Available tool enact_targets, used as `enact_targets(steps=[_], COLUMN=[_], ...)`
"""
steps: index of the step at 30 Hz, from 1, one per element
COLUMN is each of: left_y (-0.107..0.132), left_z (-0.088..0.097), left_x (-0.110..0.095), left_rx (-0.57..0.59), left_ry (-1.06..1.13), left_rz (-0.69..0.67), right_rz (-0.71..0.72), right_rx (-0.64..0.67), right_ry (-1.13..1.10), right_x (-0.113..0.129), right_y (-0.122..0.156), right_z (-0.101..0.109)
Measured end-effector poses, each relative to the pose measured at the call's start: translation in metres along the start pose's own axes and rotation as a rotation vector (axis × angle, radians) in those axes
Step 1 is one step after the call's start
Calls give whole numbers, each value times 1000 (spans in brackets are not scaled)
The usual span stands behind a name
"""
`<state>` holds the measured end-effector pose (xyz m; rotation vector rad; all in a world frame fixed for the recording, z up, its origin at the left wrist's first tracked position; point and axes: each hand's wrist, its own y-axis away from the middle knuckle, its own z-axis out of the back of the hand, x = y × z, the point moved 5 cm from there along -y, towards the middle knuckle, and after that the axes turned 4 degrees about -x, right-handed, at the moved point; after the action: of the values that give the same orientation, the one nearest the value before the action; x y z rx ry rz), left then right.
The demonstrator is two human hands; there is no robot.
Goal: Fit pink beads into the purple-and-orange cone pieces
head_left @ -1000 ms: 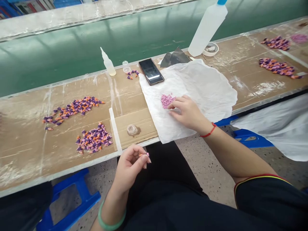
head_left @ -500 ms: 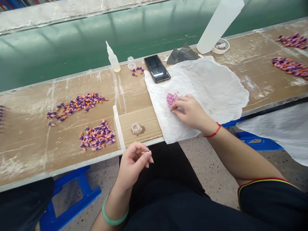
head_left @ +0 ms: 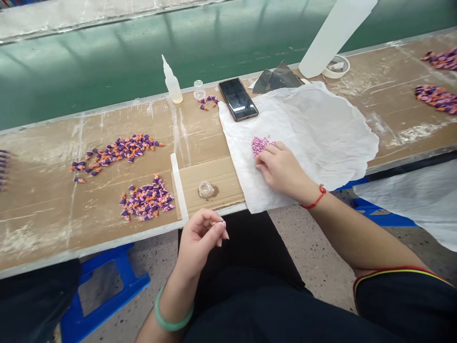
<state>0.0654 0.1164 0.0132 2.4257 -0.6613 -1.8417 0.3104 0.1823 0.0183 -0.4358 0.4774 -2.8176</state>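
Observation:
My left hand [head_left: 203, 240] is held just off the table's front edge, thumb and fingertips pinching a tiny orange, pink and purple figure [head_left: 214, 223], mostly hidden by the fingers. Over on the white sheet [head_left: 321, 124], my right hand [head_left: 280, 166] has its fingertips pressed together at the lower edge of a small heap of pink beads [head_left: 260, 145]. Whether a bead sits between those fingertips is too small to see. On a cardboard piece between the hands stands a small clear dish [head_left: 206, 189] with something clear in it.
Two piles of purple-and-orange figures, a near pile [head_left: 147, 199] and a far pile [head_left: 121, 151], lie left. Behind stand a dropper bottle [head_left: 173, 85], a clear cup [head_left: 199, 89], a phone [head_left: 238, 99] and a tape roll [head_left: 337, 67]. A blue stool [head_left: 107, 290] is below.
The view has shifted slightly, so most things sit a little further right. Both hands keep nearly the same places, the right one still at the bead heap and the left still pinching the figure.

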Motion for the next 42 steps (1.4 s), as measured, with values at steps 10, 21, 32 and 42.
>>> enact_targets(steps=[10,21,32,42], left_y=[-14,-18,-15,-7], left_z=[-29,-52,-51,-51], left_x=[-24,-45,-42,-48], left_rx=[53,136,-1,-11], left_ry=[-153,-364,-378,-294], left_rz=[-77,-210,-256,-236], right_rz=[170,320,332,220], right_rx=[-11,44,24,31], right_ry=[-457,-451,-376,-552], right_x=[47,93,106,106], right_y=[11,17,20,20], right_z=[40,74,75,86])
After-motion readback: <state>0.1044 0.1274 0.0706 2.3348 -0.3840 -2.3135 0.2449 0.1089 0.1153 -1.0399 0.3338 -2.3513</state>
